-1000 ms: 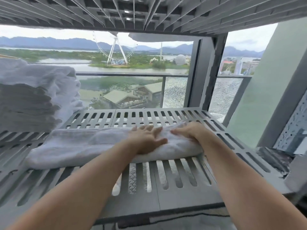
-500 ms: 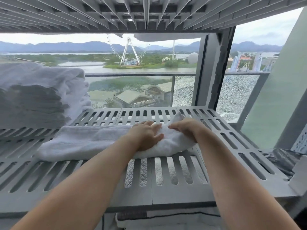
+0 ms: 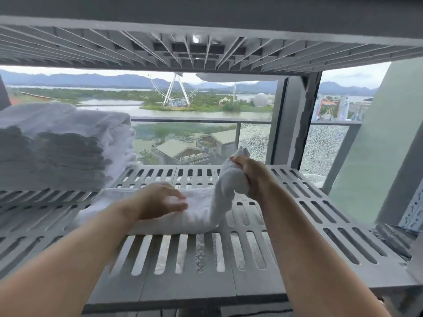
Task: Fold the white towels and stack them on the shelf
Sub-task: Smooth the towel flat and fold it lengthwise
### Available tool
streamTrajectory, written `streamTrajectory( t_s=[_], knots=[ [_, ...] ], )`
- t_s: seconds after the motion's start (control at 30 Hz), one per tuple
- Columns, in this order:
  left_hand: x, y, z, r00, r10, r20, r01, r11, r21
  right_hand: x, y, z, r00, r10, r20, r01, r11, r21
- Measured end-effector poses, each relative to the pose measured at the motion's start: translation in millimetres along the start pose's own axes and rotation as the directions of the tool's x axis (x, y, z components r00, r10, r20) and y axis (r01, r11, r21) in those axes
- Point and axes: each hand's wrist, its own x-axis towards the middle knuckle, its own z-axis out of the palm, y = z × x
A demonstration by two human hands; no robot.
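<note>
On the slatted grey shelf point(image 3: 206, 266), seen from the head camera, a long folded white towel point(image 3: 183, 216) lay crosswise near the middle, its right end lifted clear of the slats. A finished stack of folded towels point(image 3: 68, 147) sat at the shelf's far left, well apart from it.

The likeliest trouble, as I judged it, was the fold going crooked: the raised end was bunched rather than flat, so laid over as it was it could land twisted or off the edge line. The towel could also slide on the smooth slats if the lower part was not pinned.

The right hand point(image 3: 249, 175) was closed in a fist around the raised end, gripping the cloth. The left hand point(image 3: 162, 200) was spread, fingers loosely extended, at the towel's middle; whether it pressed or only hovered was unclear.
</note>
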Motion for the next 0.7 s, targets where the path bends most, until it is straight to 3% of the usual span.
streamTrajectory(
  t_s=[0.1, 0.2, 0.3, 0.4, 0.5, 0.57, 0.63, 0.7],
  knots=[
    [-4, -3, 19, 0.994, -0.043, 0.098, 0.035, 0.997, 0.075, -8, -13, 31, 0.999, -0.012, 0.046, 0.010, 0.999, 0.047],
    [-4, -10, 19, 1.000, -0.013, 0.010, 0.013, 0.999, 0.038, -20, -21, 74, 0.997, -0.006, 0.074, 0.008, 1.000, -0.023],
    [-11, -40, 2, 0.990, -0.020, -0.142, 0.028, 0.998, 0.054, -26, -25, 120, 0.998, -0.038, 0.049, 0.050, 0.960, -0.276],
    [-29, -91, -3, 0.985, -0.094, -0.142, 0.107, 0.990, 0.091, -27, -28, 165, 0.992, -0.090, 0.083, 0.122, 0.764, -0.634],
    [-41, -126, 4, 0.987, -0.134, -0.092, 0.125, 0.987, -0.098, -27, -26, 210, 0.986, -0.115, 0.121, 0.164, 0.528, -0.833],
    [-42, -132, 10, 0.976, -0.208, -0.058, 0.169, 0.904, -0.393, -28, -19, 238, 0.985, -0.096, 0.141, 0.168, 0.426, -0.889],
    [-42, -135, 11, 0.959, -0.280, -0.044, 0.172, 0.699, -0.695, -32, -8, 263, 0.990, -0.004, 0.140, 0.130, 0.396, -0.909],
    [-44, -139, 11, 0.961, -0.272, -0.039, 0.102, 0.484, -0.869, -34, 4, 282, 0.989, 0.065, 0.130, 0.098, 0.364, -0.926]
  ],
)
